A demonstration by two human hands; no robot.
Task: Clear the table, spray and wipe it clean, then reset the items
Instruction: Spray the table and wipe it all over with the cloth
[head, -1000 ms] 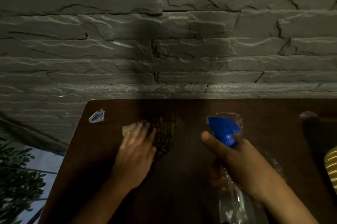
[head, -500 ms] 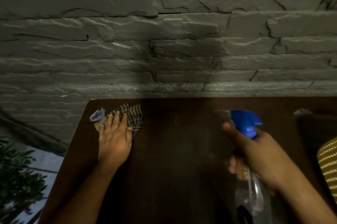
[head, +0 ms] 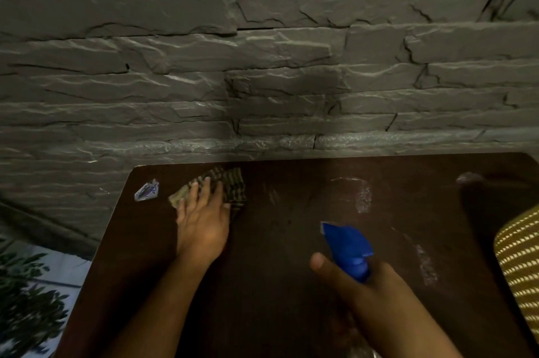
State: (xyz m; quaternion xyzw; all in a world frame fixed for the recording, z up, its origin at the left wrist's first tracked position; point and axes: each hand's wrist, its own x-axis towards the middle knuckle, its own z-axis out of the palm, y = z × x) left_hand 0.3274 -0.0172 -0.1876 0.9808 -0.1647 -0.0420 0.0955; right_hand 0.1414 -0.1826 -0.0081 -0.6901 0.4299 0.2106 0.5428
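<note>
A dark brown table (head: 277, 284) fills the lower view, set against a grey stone wall. My left hand (head: 202, 217) presses flat with straight fingers on a striped checked cloth (head: 230, 185) near the table's far left corner. My right hand (head: 358, 287) grips a spray bottle with a blue trigger head (head: 348, 249), held above the table's middle right; the clear body is mostly hidden below my hand. Wet spray marks (head: 363, 197) glisten on the wood beyond the nozzle.
A small white and blue wrapper (head: 146, 190) lies at the far left corner beside the cloth. A yellow patterned fabric (head: 522, 270) shows at the right edge. A leafy plant (head: 26, 305) stands below the table's left side. The wall runs along the far edge.
My left hand slid the cloth from the middle to the far left, then a little back right. My right hand brought the spray bottle nearer and lower, towards the centre.
</note>
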